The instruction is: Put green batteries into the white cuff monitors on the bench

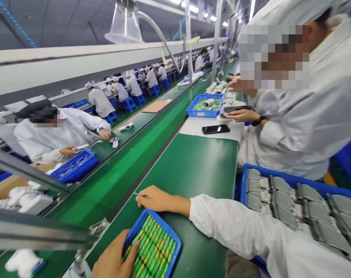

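My left hand [116,256] grips the near-left rim of a small blue tray [175,253], its thumb over the inside edge. Rows of green and yellow batteries [155,247] fill this tray. Just beyond the tray's far end, my right hand [156,199] rests low over the green table [198,166] with its fingers curled closed. A thin, pale, stick-like tip pokes out past those fingers toward the conveyor; the rest of it is hidden in the hand.
A green conveyor belt [120,179] runs along the left. At right stands a blue crate [245,181] of grey shells [282,200]. A phone [216,129] and another blue tray [204,113] lie ahead. Co-workers sit at right [303,116] and across the belt [56,135].
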The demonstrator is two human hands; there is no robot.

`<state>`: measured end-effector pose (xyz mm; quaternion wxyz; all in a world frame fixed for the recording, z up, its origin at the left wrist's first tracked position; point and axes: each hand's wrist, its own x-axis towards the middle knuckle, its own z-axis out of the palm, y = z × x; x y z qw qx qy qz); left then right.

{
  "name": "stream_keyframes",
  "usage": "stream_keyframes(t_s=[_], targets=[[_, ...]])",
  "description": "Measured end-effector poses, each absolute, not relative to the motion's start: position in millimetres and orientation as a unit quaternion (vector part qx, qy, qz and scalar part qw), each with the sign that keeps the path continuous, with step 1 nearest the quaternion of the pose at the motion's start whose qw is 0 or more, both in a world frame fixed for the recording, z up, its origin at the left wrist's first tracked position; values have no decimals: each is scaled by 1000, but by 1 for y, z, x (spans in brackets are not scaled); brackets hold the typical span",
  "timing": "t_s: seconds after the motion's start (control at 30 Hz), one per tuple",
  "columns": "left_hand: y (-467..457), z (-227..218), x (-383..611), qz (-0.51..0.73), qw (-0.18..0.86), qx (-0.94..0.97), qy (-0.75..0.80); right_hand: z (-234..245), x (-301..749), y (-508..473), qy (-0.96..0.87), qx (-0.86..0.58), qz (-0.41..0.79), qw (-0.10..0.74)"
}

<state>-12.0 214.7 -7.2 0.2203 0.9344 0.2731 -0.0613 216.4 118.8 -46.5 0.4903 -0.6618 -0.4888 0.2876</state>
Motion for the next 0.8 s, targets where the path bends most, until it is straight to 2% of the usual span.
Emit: stream_keyframes(t_s=[0.17,0.8], targets=[[193,11,-12,-56,171,947,266,-52,210,119,-488,-663,274,498],[188,14,-14,-78,156,948,265,-55,209,115,-498,-656,271,499]])
